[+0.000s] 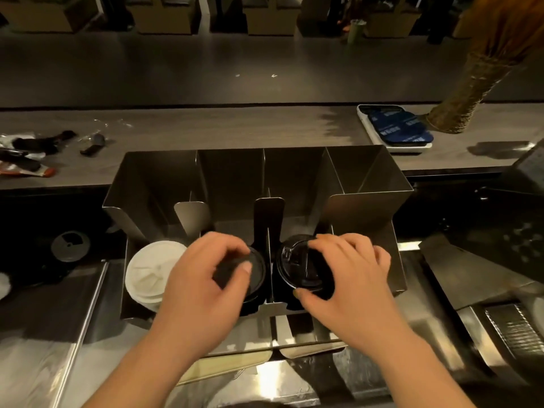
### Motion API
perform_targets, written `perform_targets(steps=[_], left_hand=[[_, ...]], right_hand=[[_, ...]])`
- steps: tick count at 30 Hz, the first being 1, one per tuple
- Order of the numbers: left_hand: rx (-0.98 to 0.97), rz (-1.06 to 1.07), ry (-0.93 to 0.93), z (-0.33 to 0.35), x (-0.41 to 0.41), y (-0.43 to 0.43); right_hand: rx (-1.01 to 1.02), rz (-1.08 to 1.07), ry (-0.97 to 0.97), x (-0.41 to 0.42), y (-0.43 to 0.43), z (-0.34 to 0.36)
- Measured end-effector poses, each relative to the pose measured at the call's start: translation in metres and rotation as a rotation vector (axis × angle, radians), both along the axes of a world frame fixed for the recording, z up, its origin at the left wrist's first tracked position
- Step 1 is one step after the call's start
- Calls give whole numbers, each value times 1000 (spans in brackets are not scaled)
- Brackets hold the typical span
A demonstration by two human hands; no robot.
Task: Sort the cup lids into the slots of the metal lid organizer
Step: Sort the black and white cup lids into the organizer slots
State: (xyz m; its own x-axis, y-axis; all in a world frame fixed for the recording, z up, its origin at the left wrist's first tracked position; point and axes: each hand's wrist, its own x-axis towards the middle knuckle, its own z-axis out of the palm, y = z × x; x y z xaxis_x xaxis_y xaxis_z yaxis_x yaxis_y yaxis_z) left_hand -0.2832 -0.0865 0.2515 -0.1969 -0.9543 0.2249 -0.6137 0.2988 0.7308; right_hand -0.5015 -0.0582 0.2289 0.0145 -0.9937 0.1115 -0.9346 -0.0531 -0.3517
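Note:
A metal lid organizer with several slots stands on the steel counter in front of me. A stack of white lids leans in its leftmost slot. My left hand grips a stack of black lids in the second slot, thumb on the front lid. My right hand holds another black lid in the third slot, fingers over its top edge and thumb under it. The rightmost slot shows no lids.
A white tray of blue packets sits on the raised wooden ledge at the back right, beside a rope-wrapped trunk. Dark wrappers and small items lie on the ledge at the left. A round grey disc lies left of the organizer.

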Motion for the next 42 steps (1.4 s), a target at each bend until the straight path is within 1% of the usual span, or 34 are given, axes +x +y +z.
perform_targets(steps=[1, 2, 5, 8, 10, 14, 17, 20, 23, 26, 30, 32, 35, 37, 39, 40, 42], left_hand=[[-58, -62, -147, -5, 0, 0], [-76, -101, -241, -9, 0, -1], [-73, -113, -387, -19, -1, -1], [-87, -135, -562, -25, -3, 1], [-74, -140, -624, -27, -5, 1], [-59, -152, -650, -24, -7, -1], [-44, -176, -686, -22, -8, 0], [-47, -184, -660, -23, -11, 4], [-64, -156, -643, -27, -12, 7], [-80, -120, -649, -29, -13, 14], [-71, -108, -630, -33, -15, 18], [-60, -108, -591, -30, -14, 20], [-90, -136, -534, -26, -10, 23], [-111, -139, -466, -23, -4, 25], [-126, -94, -389, -18, 6, 27], [-141, -64, -343, -16, 11, 29], [-166, -22, -241, -12, 21, 31]], right_hand=[[27, 11, 60, 3, -2, -3], [50, 17, 102, 5, -4, -6], [103, 19, 144, 10, -9, -8], [179, -1, 111, 7, -14, -3], [190, -12, 103, 5, -15, 0], [199, 22, 131, 6, -14, -1], [172, 70, 93, 3, -13, 0], [46, 70, 60, 5, -12, 0], [-45, 34, 156, 8, -12, -6], [-36, 76, 233, 7, -10, -11], [-9, 94, 271, 5, -11, -9], [-3, 105, 275, 5, -11, -8], [-53, 92, 185, 3, -10, -5], [-141, 45, 83, 2, -9, 0], [-245, 21, -19, 5, -8, 7], [-292, 40, -67, 9, -7, 12], [-365, 147, -171, 24, -6, 22]])
